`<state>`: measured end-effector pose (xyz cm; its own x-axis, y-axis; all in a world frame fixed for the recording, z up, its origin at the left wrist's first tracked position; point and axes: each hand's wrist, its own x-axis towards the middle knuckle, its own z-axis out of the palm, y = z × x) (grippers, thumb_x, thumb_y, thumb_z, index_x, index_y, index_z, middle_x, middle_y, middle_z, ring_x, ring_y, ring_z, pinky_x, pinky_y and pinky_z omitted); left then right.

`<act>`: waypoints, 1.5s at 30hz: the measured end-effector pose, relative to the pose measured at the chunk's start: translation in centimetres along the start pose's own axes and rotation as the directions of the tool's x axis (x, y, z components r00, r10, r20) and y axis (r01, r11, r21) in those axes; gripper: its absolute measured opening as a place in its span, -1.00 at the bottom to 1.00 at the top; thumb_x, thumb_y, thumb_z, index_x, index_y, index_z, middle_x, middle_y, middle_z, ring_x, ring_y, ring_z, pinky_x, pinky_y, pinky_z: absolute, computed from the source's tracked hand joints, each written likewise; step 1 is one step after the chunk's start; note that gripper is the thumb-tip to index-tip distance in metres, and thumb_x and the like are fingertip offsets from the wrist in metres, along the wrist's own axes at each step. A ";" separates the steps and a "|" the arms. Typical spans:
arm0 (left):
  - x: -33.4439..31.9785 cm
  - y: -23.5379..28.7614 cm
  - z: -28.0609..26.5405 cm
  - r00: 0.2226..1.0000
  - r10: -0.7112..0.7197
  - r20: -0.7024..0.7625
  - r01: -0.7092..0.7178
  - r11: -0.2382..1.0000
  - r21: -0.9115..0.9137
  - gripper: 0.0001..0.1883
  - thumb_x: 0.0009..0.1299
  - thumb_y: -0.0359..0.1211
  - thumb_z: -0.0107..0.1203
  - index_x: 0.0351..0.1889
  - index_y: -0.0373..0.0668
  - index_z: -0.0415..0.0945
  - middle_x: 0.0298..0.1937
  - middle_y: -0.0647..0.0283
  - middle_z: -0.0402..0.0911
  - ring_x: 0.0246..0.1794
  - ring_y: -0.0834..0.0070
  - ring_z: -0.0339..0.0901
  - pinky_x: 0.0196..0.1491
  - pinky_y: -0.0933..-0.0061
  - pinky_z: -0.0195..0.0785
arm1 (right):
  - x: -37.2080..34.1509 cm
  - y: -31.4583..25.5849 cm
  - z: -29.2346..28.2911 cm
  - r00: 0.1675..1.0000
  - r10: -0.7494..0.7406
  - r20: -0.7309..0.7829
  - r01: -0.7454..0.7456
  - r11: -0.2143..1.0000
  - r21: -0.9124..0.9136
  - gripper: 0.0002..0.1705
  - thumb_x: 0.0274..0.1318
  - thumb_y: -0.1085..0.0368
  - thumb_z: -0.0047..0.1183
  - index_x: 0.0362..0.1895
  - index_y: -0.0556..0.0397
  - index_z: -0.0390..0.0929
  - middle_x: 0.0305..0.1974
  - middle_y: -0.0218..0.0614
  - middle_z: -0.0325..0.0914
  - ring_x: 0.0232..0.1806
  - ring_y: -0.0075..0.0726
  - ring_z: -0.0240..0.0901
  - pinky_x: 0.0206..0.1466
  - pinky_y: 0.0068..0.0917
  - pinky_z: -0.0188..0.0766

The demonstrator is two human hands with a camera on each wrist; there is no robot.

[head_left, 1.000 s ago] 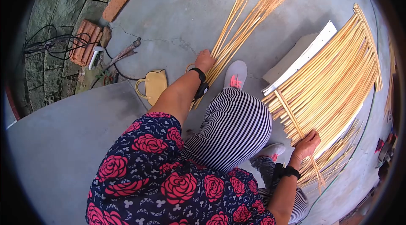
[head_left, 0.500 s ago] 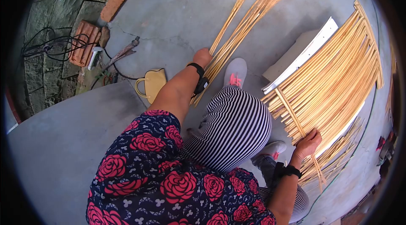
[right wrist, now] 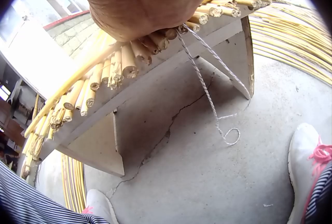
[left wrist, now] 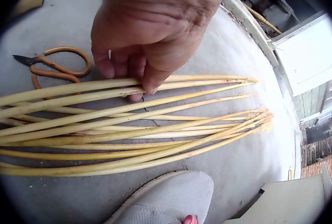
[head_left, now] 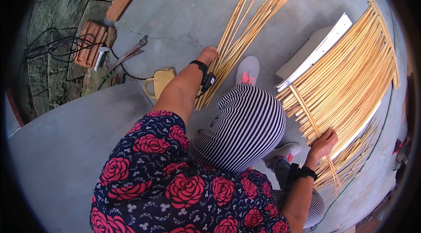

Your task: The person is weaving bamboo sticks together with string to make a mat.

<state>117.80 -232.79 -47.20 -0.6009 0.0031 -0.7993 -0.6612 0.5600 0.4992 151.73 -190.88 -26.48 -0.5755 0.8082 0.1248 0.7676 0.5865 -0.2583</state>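
My left hand [head_left: 208, 55] reaches down to a loose bundle of long dry stalks [head_left: 245, 35] on the floor. Thumb and fingers pinch a stalk [left wrist: 122, 83] at the top of the bundle in the left wrist view. At the near edge of a row of trimmed stalks [head_left: 346, 79], my right hand [head_left: 323, 143] holds a crosswise stalk [head_left: 305, 109]. The right wrist view shows the palm over the cut stalk ends [right wrist: 129, 63], its fingers hidden. White twisted cord [right wrist: 202, 81] hangs in a loop from beneath that hand.
A white bench-like support [head_left: 313, 60] carries the row. More stalks [head_left: 351, 158] lie beyond it. Orange-handled scissors [left wrist: 65, 66] lie beside the left-hand bundle. A yellow handbag [head_left: 162, 81], bricks [head_left: 91, 42] and black cable [head_left: 52, 49] are at the left. Shoes [head_left: 247, 71] stand between the work areas.
The left hand has shifted slightly up and left, and the stalks beside it have spread and rearranged. The right hand stays at the crosswise stalk.
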 end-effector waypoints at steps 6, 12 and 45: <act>-1.8 0.7 -0.2 0.903 0.315 -0.293 -0.146 0.864 0.482 -0.84 0.17 -0.35 0.10 -0.33 -0.20 0.54 -0.42 0.12 0.60 -0.35 0.26 0.56 -0.23 0.27 0.39 | 0.0 -0.4 -0.1 1.000 -0.005 -0.017 0.005 1.000 -0.011 -0.72 0.25 0.20 -0.04 -0.18 0.18 0.52 -0.29 -0.09 0.48 -0.28 -0.05 0.45 -0.21 -0.24 0.41; -4.3 2.8 0.8 0.883 0.364 -0.297 -0.165 0.833 0.528 -0.84 0.14 -0.34 0.08 -0.35 -0.19 0.51 -0.28 0.01 0.58 -0.21 0.09 0.52 -0.12 0.19 0.37 | 0.1 -0.3 -0.1 1.000 -0.001 -0.009 0.001 1.000 -0.014 -0.72 0.25 0.19 -0.04 -0.19 0.18 0.51 -0.28 -0.10 0.48 -0.28 -0.06 0.45 -0.21 -0.25 0.41; -26.2 19.9 -11.7 0.555 0.743 -0.374 -0.766 0.632 0.117 -0.83 0.35 -0.48 0.03 -0.12 -0.27 0.36 -0.19 0.17 0.62 -0.15 0.53 0.58 -0.11 0.57 0.42 | 0.3 1.5 1.3 0.999 -0.048 -0.016 0.048 0.999 -0.016 -0.67 0.26 0.09 -0.09 -0.17 0.08 0.51 -0.25 -0.13 0.50 -0.26 -0.02 0.46 -0.21 -0.22 0.41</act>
<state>115.14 -231.44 -12.43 -0.9928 0.1083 0.0518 0.0952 0.4481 0.8889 152.31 -189.84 -28.10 -0.6072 0.7798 0.1524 0.7438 0.6253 -0.2362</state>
